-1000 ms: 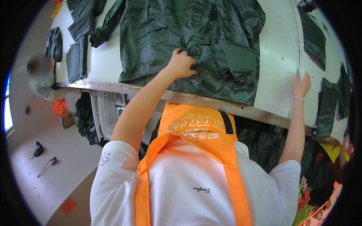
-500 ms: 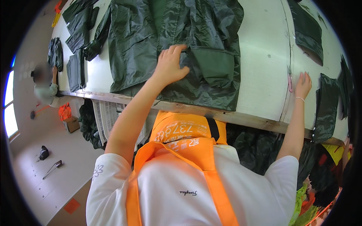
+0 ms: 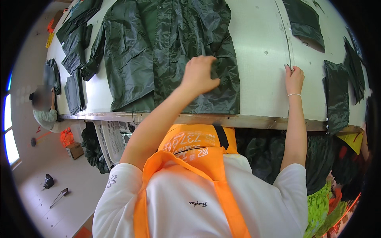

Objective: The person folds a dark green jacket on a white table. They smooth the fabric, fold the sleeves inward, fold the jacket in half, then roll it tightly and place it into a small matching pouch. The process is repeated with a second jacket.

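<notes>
A dark green jacket (image 3: 131,67) of thin, shiny cloth lies spread on the pale table (image 3: 258,83) in front of me. My left hand (image 3: 199,75) is over its right front panel, near the pocket. The thumb stands apart from the bent fingers, and I see nothing in them. Right of the jacket, my right hand (image 3: 294,81) is closed at the tabletop. The dark tips of small scissors (image 3: 290,66) stick out past its fingers, while the handle is hidden by the hand.
Folded dark green pieces lie at the left (image 3: 74,93) and right (image 3: 337,95) of the table. A metal-edged rim (image 3: 262,121) runs along its near side. A white plastic basket (image 3: 109,137) stands below. Another person (image 3: 45,113) is at the far left.
My right hand has moved left onto the pink-handled scissors that lay beside it and closed round them. My left hand has shifted right, and the pocket's lighter green patch no longer shows.
</notes>
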`<state>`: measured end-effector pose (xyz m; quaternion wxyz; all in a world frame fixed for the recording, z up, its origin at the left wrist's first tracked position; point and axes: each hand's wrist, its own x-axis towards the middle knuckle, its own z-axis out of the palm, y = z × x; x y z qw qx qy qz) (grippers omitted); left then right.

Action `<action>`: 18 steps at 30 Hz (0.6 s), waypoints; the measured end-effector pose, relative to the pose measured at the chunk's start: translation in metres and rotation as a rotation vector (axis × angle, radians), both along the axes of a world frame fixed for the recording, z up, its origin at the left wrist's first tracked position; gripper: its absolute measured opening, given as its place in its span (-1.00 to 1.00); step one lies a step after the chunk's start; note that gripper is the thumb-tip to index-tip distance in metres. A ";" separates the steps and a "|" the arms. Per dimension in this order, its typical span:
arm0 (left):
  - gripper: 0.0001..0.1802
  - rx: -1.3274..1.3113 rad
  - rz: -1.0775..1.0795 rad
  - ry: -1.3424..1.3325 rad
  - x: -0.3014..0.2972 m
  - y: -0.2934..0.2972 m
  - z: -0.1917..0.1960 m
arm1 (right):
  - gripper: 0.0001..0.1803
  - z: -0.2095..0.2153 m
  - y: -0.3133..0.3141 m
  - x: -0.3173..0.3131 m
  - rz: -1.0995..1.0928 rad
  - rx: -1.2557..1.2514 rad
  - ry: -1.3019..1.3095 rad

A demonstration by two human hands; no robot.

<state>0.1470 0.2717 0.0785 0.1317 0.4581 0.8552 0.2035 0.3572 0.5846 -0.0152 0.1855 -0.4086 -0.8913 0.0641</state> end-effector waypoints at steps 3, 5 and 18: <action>-0.34 0.295 0.271 -0.865 -0.029 -0.039 0.041 | -0.77 -0.005 -0.004 0.007 0.019 -0.024 -0.020; -0.41 0.974 0.367 -1.392 -0.046 -0.077 0.044 | -0.75 -0.012 0.006 0.014 0.038 -0.049 -0.017; -0.31 1.110 0.563 -1.707 -0.002 -0.098 -0.022 | -0.74 0.061 -0.151 -0.102 0.340 -1.290 0.618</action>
